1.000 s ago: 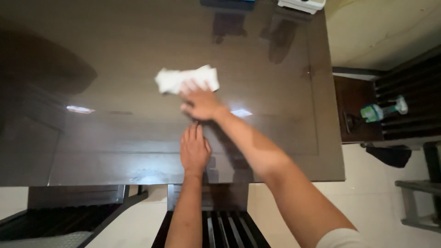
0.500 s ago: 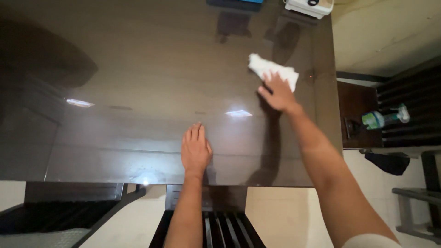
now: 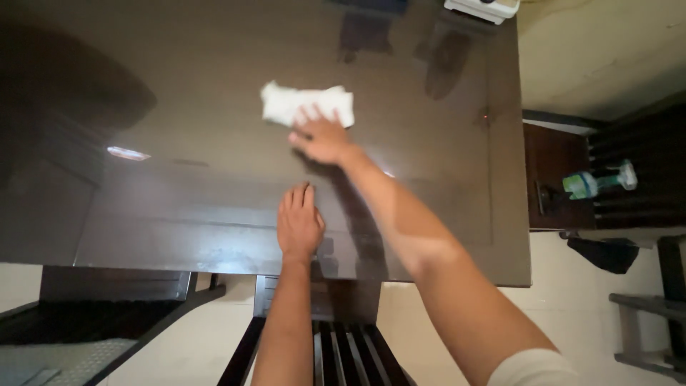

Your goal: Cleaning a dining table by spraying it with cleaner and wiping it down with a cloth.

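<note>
Pressing flat, right hand [image 3: 323, 137] on white cloth [image 3: 304, 104]; left hand [image 3: 299, 225] open on table [image 3: 179, 186].

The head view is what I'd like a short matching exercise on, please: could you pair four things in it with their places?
Things:
1. white cloth
2. left hand
3. right hand
4. spray bottle

Places:
a. flat on the table near its front edge
b. pressing on the cloth
c. off the table, on the dark stand to the right
d. spread on the tabletop mid-table

Pairs: 1-d, 2-a, 3-b, 4-c
</note>
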